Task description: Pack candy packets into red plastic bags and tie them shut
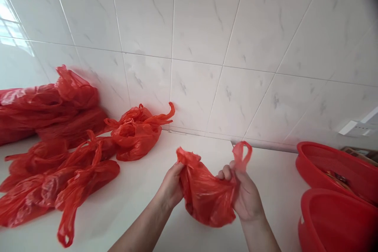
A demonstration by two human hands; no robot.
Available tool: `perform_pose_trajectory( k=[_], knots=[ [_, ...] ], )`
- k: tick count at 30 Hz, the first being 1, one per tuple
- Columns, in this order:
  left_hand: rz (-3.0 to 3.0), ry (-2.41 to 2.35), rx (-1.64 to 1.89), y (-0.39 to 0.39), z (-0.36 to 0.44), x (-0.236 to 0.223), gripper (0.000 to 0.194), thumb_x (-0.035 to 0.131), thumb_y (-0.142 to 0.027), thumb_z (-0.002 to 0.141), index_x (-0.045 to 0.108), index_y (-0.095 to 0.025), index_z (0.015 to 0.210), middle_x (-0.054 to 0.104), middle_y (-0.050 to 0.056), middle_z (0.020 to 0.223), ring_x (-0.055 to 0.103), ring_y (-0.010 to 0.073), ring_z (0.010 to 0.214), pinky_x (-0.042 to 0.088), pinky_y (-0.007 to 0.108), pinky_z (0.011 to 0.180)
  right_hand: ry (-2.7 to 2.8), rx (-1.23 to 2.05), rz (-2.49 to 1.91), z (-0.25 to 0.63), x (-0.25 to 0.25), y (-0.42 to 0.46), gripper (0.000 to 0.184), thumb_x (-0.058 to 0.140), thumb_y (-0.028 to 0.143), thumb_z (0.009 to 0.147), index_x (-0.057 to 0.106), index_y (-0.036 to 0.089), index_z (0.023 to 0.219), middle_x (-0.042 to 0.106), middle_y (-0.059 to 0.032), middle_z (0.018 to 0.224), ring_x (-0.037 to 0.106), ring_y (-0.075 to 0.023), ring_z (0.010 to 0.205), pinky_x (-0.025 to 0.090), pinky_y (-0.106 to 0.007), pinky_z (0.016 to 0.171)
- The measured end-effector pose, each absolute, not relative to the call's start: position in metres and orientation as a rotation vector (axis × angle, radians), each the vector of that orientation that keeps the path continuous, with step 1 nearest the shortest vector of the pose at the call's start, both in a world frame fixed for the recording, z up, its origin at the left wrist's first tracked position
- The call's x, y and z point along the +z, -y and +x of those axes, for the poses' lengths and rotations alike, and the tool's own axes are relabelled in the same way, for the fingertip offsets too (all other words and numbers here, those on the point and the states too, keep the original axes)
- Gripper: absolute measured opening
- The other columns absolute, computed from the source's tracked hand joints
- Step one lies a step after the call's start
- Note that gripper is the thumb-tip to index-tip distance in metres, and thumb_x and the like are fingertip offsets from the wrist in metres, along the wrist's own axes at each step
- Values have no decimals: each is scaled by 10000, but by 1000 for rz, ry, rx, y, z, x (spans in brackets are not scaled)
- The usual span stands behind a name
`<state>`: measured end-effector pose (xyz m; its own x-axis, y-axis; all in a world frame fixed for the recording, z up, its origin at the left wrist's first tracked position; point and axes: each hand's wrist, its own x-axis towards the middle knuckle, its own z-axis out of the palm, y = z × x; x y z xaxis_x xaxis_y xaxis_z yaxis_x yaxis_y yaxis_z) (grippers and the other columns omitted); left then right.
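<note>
Between my two hands hangs a red plastic bag (208, 201), sagging in the middle above the white counter. My left hand (174, 185) grips its upper left side, thumb on top. Closed around the upper right side is my right hand (243, 191), and a looped handle of the bag sticks up above its fingers. What the bag holds, if anything, cannot be made out. To the left of my hands sits a knotted red plastic bag (137, 138) near the wall.
More tied red bags (79, 177) lie on the left of the white counter (141, 201), with a larger red pile (50, 110) behind them. Two red plastic baskets (313, 161) stand at the right, the back one holding small items. A tiled wall (201, 86) bounds the back.
</note>
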<state>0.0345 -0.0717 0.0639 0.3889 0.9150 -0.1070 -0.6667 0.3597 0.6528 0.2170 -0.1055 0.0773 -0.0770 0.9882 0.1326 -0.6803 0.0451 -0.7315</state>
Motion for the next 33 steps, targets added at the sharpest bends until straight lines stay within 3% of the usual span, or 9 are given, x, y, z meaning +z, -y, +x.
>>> perform_pose_trajectory(
  k=[5, 10, 12, 15, 19, 22, 26, 29, 33],
  knots=[
    [155, -608, 1147, 69, 43, 58, 163, 614, -273, 801, 624, -112, 826, 669, 96, 779, 637, 182, 698, 518, 298, 676, 1255, 1453, -599, 208, 79, 119, 211, 533, 414, 865, 655, 243, 857, 367, 63, 495, 362, -90, 481, 406, -271, 627],
    [173, -640, 1196, 75, 48, 56, 87, 639, -199, 762, 594, -125, 768, 647, 58, 695, 615, 163, 611, 501, 275, 599, 1358, 1330, -1049, 192, 81, 121, 481, 430, 603, 853, 663, 204, 986, 502, 0, 636, 429, -127, 573, 409, -268, 576],
    [225, -611, 1218, 78, 48, 58, 104, 671, -179, 732, 597, -131, 787, 647, 48, 703, 617, 161, 628, 494, 263, 605, 1218, 1231, -1193, 190, 83, 118, 450, 510, 551, 834, 582, 264, 1173, 510, 23, 634, 450, -129, 582, 408, -253, 563],
    [384, -540, 1222, 83, 50, 61, 147, 699, -194, 719, 580, -151, 793, 615, 7, 653, 577, 120, 571, 463, 233, 575, 1238, 1287, -1205, 190, 85, 115, 632, 611, 474, 790, 381, 322, 1359, 419, 81, 544, 383, -104, 505, 335, -218, 497],
    [645, -573, 1197, 91, 57, 58, 162, 669, -241, 748, 534, -171, 804, 593, -14, 648, 544, 104, 534, 411, 216, 517, 1461, 1433, -1212, 188, 88, 115, 283, 651, 391, 769, 615, 221, 992, 392, 70, 526, 337, -87, 486, 263, -223, 472],
    [828, -582, 1079, 96, 59, 55, 126, 605, -218, 777, 506, -184, 847, 615, 4, 653, 584, 144, 579, 434, 251, 560, 1420, 1364, -1315, 187, 87, 113, 160, 636, 358, 780, 589, 206, 772, 429, 56, 534, 385, -98, 516, 315, -242, 518],
    [864, -595, 962, 100, 55, 58, 367, 610, -188, 770, 483, -233, 1112, 671, 33, 842, 639, 192, 794, 474, 318, 745, 1184, 1213, -1408, 186, 85, 109, 236, 574, 416, 818, 519, 218, 703, 404, 64, 492, 385, -105, 505, 333, -243, 520],
    [883, -590, 965, 100, 53, 61, 545, 649, -308, 793, 424, -250, 1285, 650, 69, 1038, 626, 212, 930, 461, 341, 842, 1224, 1159, -1426, 186, 87, 110, 246, 585, 428, 810, 523, 221, 693, 442, 56, 523, 394, -106, 510, 337, -236, 510],
    [776, -634, 1003, 95, 54, 59, 414, 544, -498, 844, 591, -145, 1054, 666, 85, 806, 645, 224, 803, 476, 305, 698, 1440, 1337, -1167, 195, 90, 116, 215, 602, 417, 806, 602, 275, 968, 582, 23, 727, 479, -128, 612, 407, -253, 593]
  ],
)
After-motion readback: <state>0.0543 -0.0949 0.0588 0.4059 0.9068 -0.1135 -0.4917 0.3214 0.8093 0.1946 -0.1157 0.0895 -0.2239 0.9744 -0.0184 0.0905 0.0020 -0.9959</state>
